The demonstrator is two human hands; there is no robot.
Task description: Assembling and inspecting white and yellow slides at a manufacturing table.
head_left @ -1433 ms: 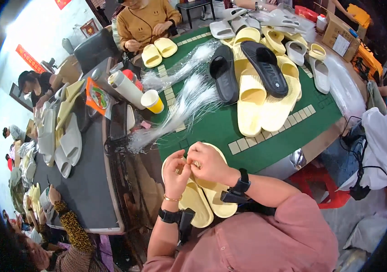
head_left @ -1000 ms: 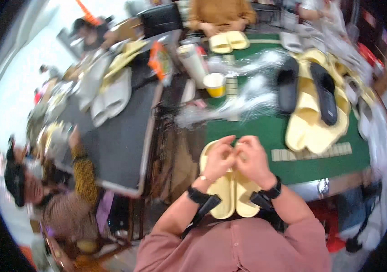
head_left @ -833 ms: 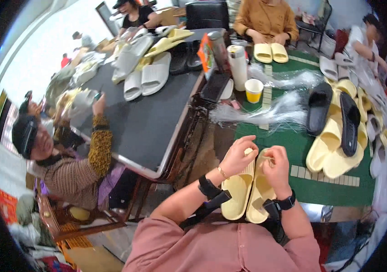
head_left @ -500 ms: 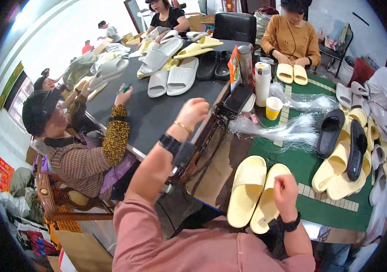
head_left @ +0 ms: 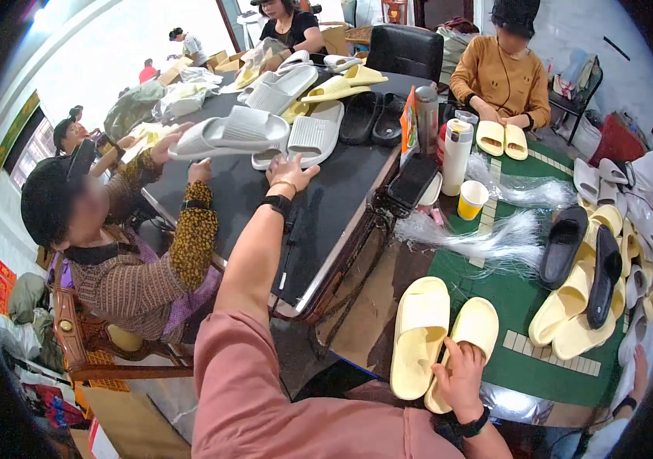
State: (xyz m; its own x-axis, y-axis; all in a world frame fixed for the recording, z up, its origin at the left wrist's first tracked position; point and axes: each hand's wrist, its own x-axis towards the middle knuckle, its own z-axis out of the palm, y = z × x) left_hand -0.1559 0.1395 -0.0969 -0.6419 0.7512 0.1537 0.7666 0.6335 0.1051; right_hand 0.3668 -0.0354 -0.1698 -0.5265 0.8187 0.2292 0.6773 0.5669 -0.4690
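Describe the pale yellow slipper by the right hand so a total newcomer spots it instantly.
Find the green-topped table on the picture's right. At its near edge, the pale yellow slipper lies just right of its matching twin. Of the two, only this one has the person's bare right hand over it.

Green-topped table [head_left: 521,306], pale yellow slippers [head_left: 421,317] at its eight o'clock, white strands [head_left: 491,241] at ten, a yellow-and-white cup [head_left: 472,201] at eleven, another yellow pair [head_left: 491,138] at twelve, dark-topped table [head_left: 353,180], grey slippers [head_left: 316,132] at its one o'clock, black slippers [head_left: 360,122] at two
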